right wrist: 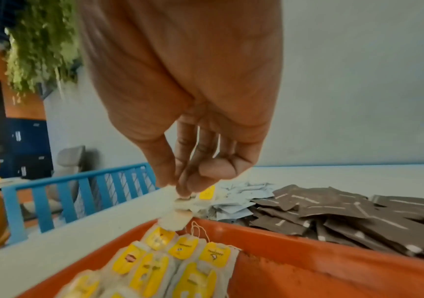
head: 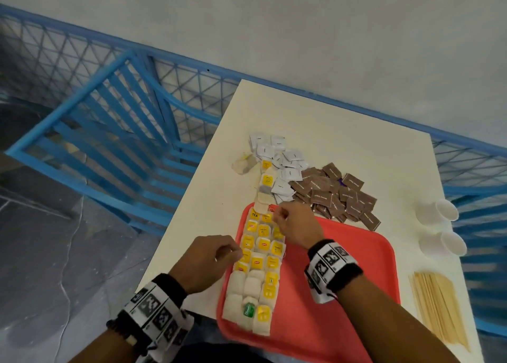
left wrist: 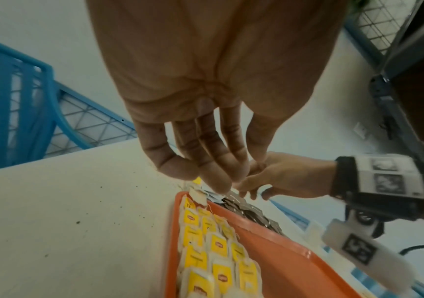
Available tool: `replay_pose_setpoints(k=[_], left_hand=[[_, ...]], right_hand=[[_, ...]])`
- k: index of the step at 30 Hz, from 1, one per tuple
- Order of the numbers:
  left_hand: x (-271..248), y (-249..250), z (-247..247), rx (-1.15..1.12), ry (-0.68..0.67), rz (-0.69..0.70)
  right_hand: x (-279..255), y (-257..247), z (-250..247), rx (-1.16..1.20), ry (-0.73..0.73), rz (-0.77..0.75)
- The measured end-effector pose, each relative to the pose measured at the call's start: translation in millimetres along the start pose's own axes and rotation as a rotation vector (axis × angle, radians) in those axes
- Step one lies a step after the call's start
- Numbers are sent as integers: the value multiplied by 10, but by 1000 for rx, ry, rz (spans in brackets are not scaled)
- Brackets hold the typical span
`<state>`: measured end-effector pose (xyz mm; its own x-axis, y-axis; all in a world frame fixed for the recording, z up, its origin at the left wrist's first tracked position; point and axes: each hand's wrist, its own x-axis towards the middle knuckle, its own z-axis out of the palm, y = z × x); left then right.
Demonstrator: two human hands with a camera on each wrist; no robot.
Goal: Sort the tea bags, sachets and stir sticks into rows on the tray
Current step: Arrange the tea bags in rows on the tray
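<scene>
Evidently the tea-bag stage is in hand: yellow-tagged tea bags (head: 259, 255) are laid in rows along the left side of the red tray (head: 356, 266), while a short trail of loose tea bags (head: 266, 181) lies just beyond the tray's far left corner. At that corner the right hand (head: 295, 225) is held with fingertips drawn narrow, though what is pinched cannot be told; the left hand (head: 207, 262) is kept loosely curled at the tray's left rim, nothing visibly held. Next, the loose bags must be brought into the rows, the white sachets (head: 277, 154), brown sachets (head: 337, 192) and stir sticks (head: 436, 307) being untouched off the tray.
</scene>
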<state>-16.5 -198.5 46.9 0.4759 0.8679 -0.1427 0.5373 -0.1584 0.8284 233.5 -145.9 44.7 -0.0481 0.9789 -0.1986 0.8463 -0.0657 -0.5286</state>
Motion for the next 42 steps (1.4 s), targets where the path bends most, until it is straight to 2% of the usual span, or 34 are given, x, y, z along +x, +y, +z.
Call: replay_pose_setpoints(k=[2, 6, 9, 22, 27, 32, 36, 39, 42], left_hand=[[-21, -28, -9, -12, 26, 7], [-90, -134, -29, -43, 67, -18], [-117, -217, -67, -69, 76, -50], [-83, -257, -132, -86, 76, -80], [-54, -249, -156, -65, 72, -74], [32, -240, -220, -57, 82, -70], [143, -179, -242, -107, 117, -76], [322, -62, -227, -165, 151, -107], [554, 27, -184, -254, 170, -194]], right_hand=[[243, -50, 91, -120, -27, -12], [532, -131, 166, -382, -245, -36], [622, -118, 191, -469, -355, -37], [696, -97, 304, -616, -259, -103], [745, 13, 331, -512, -188, -130], [853, 130, 180, -274, -176, -56], [837, 184, 27, -33, 16, 42], [741, 158, -119, 106, 140, 36], [587, -18, -266, 153, 41, -26]])
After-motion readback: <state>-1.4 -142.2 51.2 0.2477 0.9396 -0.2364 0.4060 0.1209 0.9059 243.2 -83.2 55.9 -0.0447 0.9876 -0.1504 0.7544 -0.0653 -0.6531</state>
